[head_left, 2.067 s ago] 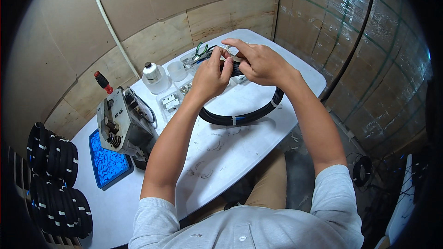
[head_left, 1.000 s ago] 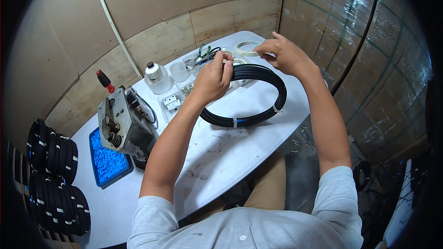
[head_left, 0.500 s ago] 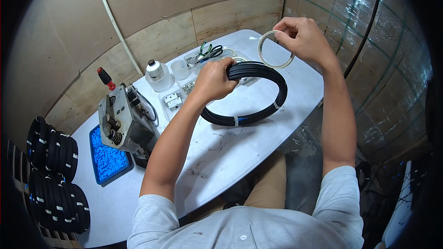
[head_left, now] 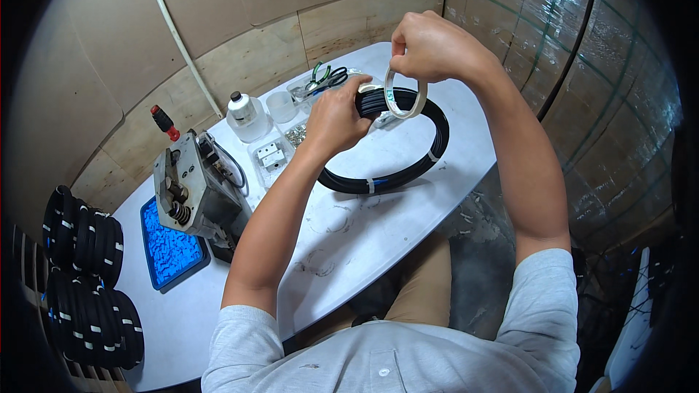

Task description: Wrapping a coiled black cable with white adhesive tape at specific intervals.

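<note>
My left hand [head_left: 338,116] grips the upper left part of a coil of black cable [head_left: 437,131], its thumb and fingers closed round the bundled strands. The coil leans up off the white table, and white tape bands wrap it along its lower side. In my right hand [head_left: 435,47] a roll of white tape [head_left: 409,105] is pinched at its upper edge. The roll hangs in front of the far side of the coil, close to my left fingers. Whether a strip of tape joins the roll to the coil I cannot tell.
A metal machine [head_left: 200,182] stands on the white table [head_left: 320,284] at left, beside a tray of blue pieces [head_left: 171,251]. Behind my left hand are a bottle [head_left: 242,109], clear boxes of small parts [head_left: 271,156] and scissors [head_left: 335,78]. Finished-looking black coils [head_left: 91,313] stack at far left.
My right hand has swung left with the tape roll, from right of the coil to over its far side. The left hand and coil have barely shifted.
</note>
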### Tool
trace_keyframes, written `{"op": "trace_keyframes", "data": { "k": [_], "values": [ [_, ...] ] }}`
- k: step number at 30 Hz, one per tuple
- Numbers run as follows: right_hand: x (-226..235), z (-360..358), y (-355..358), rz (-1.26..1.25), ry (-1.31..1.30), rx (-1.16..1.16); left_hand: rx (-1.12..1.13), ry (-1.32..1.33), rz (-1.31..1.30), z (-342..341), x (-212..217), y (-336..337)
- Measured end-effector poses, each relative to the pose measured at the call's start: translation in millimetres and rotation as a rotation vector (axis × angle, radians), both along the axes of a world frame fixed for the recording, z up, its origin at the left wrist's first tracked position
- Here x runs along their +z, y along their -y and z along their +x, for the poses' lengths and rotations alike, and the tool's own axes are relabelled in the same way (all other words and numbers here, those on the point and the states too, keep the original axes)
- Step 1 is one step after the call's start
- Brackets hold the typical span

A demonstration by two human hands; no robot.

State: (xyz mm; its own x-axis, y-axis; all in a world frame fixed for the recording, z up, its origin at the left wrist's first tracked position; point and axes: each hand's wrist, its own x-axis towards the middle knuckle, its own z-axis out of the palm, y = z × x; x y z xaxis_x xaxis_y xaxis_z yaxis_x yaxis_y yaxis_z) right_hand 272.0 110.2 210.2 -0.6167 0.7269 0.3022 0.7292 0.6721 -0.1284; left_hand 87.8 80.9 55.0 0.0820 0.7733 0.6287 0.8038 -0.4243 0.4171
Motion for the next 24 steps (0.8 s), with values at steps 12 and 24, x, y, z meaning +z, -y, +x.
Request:
{"op": "trace_keyframes", "data": {
  "k": [12, 24],
  "values": [
    [-3.6, -12.8, 9.8, 0.030, 0.060, -0.120, -0.023, 0.038, -0.055, 2.9, 4.3, 5.4],
    [-43.1, 4.4, 46.6, -0.065, -0.362, 0.072, -0.063, -0.005, -0.082, 0.5, 7.6, 2.8]
  ]
}}
